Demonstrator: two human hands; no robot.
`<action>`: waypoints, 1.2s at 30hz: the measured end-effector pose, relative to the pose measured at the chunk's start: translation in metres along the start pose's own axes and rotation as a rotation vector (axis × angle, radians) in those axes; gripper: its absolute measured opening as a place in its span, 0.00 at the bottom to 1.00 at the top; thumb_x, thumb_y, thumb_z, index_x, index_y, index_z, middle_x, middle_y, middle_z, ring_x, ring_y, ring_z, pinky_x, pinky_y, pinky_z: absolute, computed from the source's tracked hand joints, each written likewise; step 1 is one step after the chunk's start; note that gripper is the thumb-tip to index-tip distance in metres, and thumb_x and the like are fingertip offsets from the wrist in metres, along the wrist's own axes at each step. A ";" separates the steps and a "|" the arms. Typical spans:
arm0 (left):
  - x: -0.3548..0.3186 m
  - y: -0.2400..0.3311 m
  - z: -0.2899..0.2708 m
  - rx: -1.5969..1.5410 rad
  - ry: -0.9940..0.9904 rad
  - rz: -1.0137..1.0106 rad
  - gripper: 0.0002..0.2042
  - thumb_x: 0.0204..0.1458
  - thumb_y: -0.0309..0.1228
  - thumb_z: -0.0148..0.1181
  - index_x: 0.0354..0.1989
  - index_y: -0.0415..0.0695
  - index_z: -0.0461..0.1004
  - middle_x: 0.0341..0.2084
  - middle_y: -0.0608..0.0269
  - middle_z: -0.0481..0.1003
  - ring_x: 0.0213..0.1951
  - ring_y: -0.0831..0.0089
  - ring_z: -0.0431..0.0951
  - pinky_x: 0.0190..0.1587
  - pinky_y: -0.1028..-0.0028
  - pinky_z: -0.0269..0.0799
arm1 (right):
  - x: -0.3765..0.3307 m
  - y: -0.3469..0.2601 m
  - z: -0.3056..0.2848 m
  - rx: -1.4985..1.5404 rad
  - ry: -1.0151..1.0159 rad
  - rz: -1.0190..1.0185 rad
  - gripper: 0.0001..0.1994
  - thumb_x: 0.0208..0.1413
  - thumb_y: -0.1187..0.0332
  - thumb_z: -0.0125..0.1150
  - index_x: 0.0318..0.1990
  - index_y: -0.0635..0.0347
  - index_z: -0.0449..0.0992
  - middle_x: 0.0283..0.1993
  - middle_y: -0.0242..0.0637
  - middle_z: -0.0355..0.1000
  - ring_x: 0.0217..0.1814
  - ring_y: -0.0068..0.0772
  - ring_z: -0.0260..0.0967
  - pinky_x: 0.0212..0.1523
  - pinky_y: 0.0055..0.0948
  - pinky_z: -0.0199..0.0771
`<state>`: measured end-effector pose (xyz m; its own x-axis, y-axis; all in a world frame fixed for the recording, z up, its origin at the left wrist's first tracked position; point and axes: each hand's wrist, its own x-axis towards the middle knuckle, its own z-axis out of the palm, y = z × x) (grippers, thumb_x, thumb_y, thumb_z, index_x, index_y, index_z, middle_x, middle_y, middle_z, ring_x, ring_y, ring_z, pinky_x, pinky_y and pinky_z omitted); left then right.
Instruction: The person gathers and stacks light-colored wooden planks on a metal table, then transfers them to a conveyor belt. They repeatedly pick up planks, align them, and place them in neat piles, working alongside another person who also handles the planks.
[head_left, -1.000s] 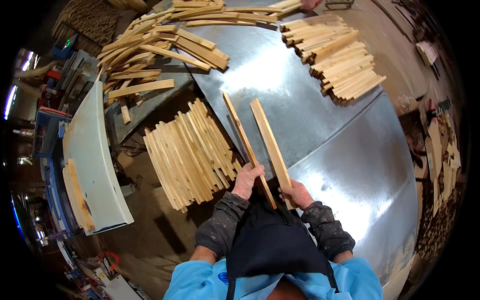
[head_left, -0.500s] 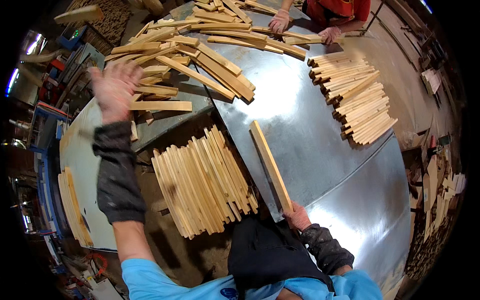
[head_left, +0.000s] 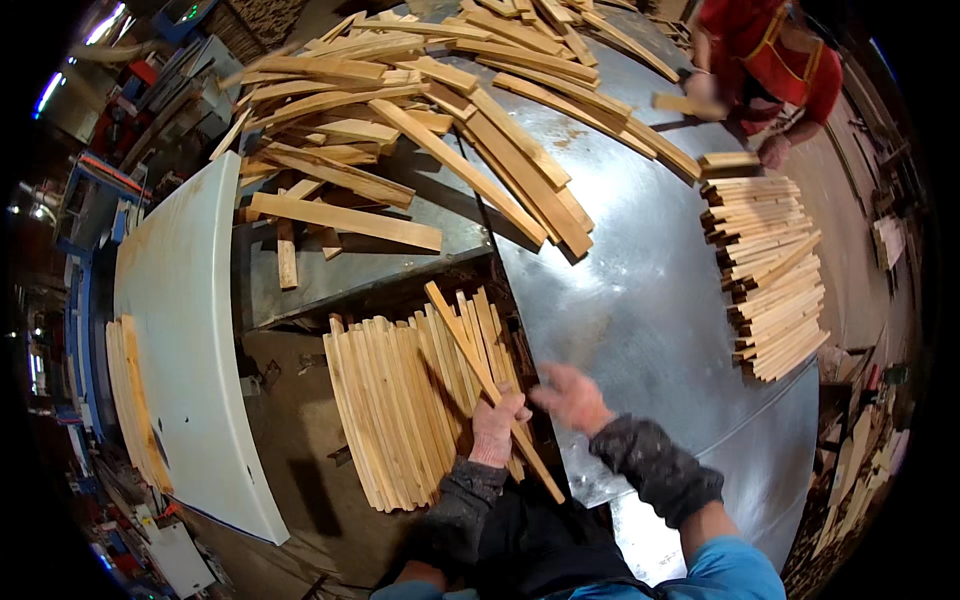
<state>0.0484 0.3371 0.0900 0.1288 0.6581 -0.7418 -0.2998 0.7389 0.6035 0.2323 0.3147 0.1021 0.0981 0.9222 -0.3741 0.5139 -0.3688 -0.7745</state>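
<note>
My left hand is closed around a narrow wooden strip, held slantwise in front of me. Just right of it, my right hand is slightly blurred, with fingers apart and nothing in them, over the near edge of the metal table. Beneath and beyond the held strip lies a neat stack of wooden strips, side by side, below the tabletop level.
A loose heap of wooden strips covers the far left tabletop. A second stack of strips lies at the right edge. Beyond it, a person in red handles short pieces. A pale panel stands at left.
My left hand has come back from the heap at far left and now grips a strip. My right hand, which held a strip on the metal table, has let go. The view has shifted.
</note>
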 end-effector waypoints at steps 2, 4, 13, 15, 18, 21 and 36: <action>0.008 -0.007 -0.030 0.028 -0.078 0.045 0.14 0.61 0.26 0.66 0.53 0.38 0.73 0.28 0.66 0.72 0.29 0.72 0.76 0.33 0.66 0.78 | 0.082 -0.006 -0.006 -0.180 0.202 -0.035 0.29 0.62 0.57 0.66 0.67 0.61 0.74 0.59 0.58 0.77 0.62 0.61 0.75 0.63 0.51 0.76; -0.006 0.008 -0.030 -0.048 0.011 0.032 0.09 0.62 0.34 0.68 0.40 0.43 0.76 0.26 0.66 0.73 0.29 0.73 0.75 0.34 0.68 0.74 | 0.165 -0.003 -0.015 -0.327 0.335 -0.227 0.31 0.62 0.58 0.65 0.70 0.61 0.69 0.62 0.55 0.75 0.64 0.59 0.73 0.63 0.52 0.74; -0.020 -0.004 -0.087 -0.180 0.073 -0.076 0.13 0.59 0.36 0.73 0.46 0.47 0.77 0.32 0.68 0.77 0.34 0.71 0.80 0.41 0.63 0.84 | 0.302 -0.004 -0.024 -0.740 0.393 0.054 0.26 0.59 0.57 0.69 0.62 0.56 0.75 0.59 0.49 0.75 0.62 0.53 0.75 0.60 0.51 0.78; -0.022 -0.003 -0.080 -0.209 0.034 -0.090 0.11 0.60 0.36 0.72 0.44 0.46 0.77 0.31 0.67 0.77 0.34 0.70 0.80 0.42 0.64 0.84 | 0.291 -0.006 -0.026 -0.637 0.249 0.002 0.21 0.61 0.61 0.65 0.61 0.56 0.78 0.53 0.50 0.78 0.54 0.56 0.78 0.57 0.51 0.80; -0.005 -0.008 -0.076 -0.193 -0.123 -0.004 0.16 0.63 0.41 0.70 0.51 0.46 0.77 0.31 0.64 0.80 0.34 0.69 0.82 0.39 0.64 0.82 | 0.241 0.011 -0.025 0.100 -0.065 0.040 0.20 0.62 0.64 0.66 0.60 0.59 0.81 0.44 0.48 0.83 0.42 0.37 0.80 0.46 0.38 0.82; 0.010 -0.005 -0.059 -0.225 -0.113 -0.069 0.16 0.65 0.38 0.68 0.55 0.44 0.76 0.35 0.61 0.81 0.37 0.67 0.83 0.43 0.62 0.85 | 0.157 0.013 -0.028 0.582 -0.324 0.252 0.22 0.64 0.68 0.65 0.64 0.67 0.78 0.45 0.33 0.80 0.42 0.24 0.76 0.43 0.26 0.79; 0.044 -0.014 0.034 -0.257 -0.371 -0.159 0.24 0.63 0.43 0.70 0.61 0.44 0.74 0.50 0.57 0.80 0.54 0.61 0.82 0.60 0.56 0.80 | -0.098 0.026 -0.034 0.031 -0.074 0.103 0.24 0.68 0.61 0.63 0.67 0.63 0.74 0.54 0.48 0.81 0.57 0.47 0.79 0.60 0.39 0.78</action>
<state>0.0910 0.3603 0.0588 0.5067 0.5814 -0.6366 -0.4668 0.8058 0.3644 0.2655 0.2184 0.1360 0.0853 0.8688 -0.4878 0.4773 -0.4654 -0.7454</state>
